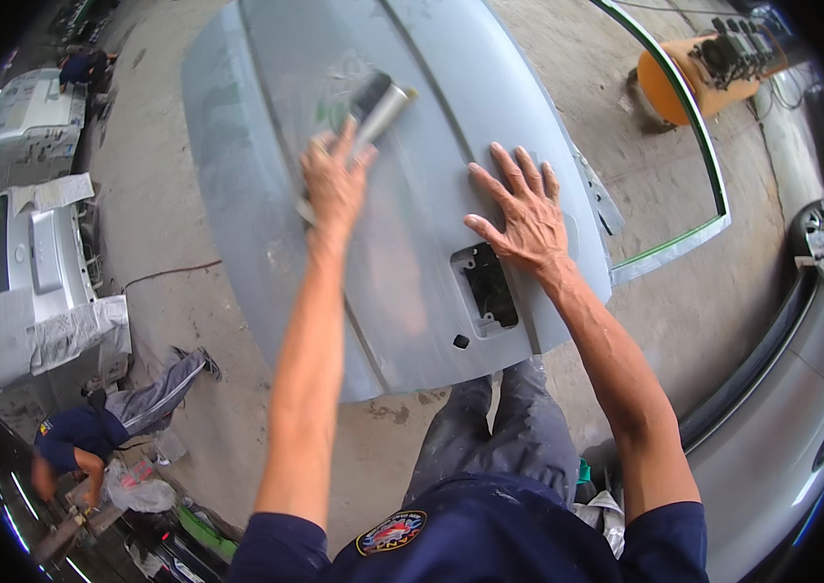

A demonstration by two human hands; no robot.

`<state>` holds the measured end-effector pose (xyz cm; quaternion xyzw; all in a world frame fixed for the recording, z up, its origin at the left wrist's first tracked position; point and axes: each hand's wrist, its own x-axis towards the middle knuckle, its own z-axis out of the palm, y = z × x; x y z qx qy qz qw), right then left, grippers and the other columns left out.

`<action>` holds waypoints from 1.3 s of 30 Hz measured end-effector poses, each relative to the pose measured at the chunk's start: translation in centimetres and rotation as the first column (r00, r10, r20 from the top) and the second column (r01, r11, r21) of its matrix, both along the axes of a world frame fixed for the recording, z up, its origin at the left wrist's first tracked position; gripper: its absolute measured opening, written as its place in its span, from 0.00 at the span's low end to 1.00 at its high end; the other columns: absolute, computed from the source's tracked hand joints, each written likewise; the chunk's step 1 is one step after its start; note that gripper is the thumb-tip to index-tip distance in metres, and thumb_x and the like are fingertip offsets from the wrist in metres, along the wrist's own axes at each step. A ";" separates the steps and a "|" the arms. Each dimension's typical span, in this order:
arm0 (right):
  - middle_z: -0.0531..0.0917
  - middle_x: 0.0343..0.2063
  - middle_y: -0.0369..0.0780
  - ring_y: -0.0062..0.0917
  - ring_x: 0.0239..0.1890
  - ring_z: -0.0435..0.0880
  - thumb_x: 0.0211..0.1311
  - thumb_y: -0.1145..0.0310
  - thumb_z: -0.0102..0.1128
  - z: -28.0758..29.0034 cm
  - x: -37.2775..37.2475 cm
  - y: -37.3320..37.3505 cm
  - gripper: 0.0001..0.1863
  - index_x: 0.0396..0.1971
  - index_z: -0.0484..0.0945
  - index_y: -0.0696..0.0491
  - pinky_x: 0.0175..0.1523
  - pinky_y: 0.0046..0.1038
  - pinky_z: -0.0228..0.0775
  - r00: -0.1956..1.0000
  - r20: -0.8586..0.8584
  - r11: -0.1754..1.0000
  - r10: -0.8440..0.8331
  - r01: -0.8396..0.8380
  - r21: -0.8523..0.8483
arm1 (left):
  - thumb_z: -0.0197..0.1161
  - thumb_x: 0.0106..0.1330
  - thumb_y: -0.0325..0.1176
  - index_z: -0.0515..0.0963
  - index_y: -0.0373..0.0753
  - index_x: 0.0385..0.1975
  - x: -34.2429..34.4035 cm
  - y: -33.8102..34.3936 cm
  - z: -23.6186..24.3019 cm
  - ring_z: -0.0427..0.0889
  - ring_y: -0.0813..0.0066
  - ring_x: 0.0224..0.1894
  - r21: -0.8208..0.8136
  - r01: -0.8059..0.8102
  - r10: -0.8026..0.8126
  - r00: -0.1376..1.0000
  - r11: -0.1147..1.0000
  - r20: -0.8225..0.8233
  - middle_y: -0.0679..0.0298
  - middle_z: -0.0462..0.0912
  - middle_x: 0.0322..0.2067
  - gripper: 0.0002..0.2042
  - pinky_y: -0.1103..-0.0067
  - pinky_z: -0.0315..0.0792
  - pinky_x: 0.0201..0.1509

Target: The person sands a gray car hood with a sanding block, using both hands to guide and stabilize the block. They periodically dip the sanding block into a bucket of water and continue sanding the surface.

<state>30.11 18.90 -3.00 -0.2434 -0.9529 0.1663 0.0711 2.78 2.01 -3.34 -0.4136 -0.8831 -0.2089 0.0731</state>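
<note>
A grey car door panel with long creases, a cut-out handle recess and a small dark hole lies in front of me. My left hand, blurred, grips a long pale sanding block with a dark part at its top end, against the upper middle of the panel. Its fingers partly hide the block. My right hand rests palm down on the panel's right side above the recess, fingers spread, holding nothing.
A masked window frame adjoins the panel. An orange compressor stands behind it. Masked silver car parts line the left. Two co-workers crouch there, one low, one far back. A silver car body flanks my right.
</note>
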 end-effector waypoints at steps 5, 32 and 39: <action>0.59 0.86 0.35 0.41 0.88 0.52 0.71 0.20 0.47 0.4 -0.1 -0.1 0.44 0.80 0.70 0.28 0.90 0.55 0.33 1.000 0.029 1.000 -0.012 0.012 -0.004 | 0.76 0.70 0.40 0.77 0.51 0.77 20.7 -14.2 -0.1 0.71 0.44 0.66 -0.104 -0.018 0.045 0.965 0.994 0.257 0.48 0.74 0.66 0.33 0.52 0.66 0.74; 0.59 0.86 0.35 0.41 0.87 0.53 0.72 0.22 0.50 0.1 0.1 -0.2 0.42 0.80 0.70 0.27 0.90 0.55 0.35 1.000 -0.027 1.000 -0.009 0.009 0.015 | 0.68 0.77 0.45 0.77 0.41 0.75 0.1 3.0 1.6 0.73 0.50 0.54 0.010 -0.084 0.084 0.996 0.996 0.029 0.50 0.75 0.48 0.30 0.56 0.71 0.66; 0.58 0.86 0.35 0.42 0.88 0.51 0.70 0.20 0.50 0.6 -0.1 0.1 0.45 0.80 0.71 0.28 0.90 0.57 0.34 1.000 -0.018 1.000 -0.003 0.003 -0.014 | 0.75 0.69 0.52 0.83 0.31 0.66 12.6 -12.4 -1.5 0.79 0.52 0.41 -0.055 0.182 -0.184 0.983 0.982 -0.026 0.49 0.75 0.39 0.34 0.62 0.80 0.46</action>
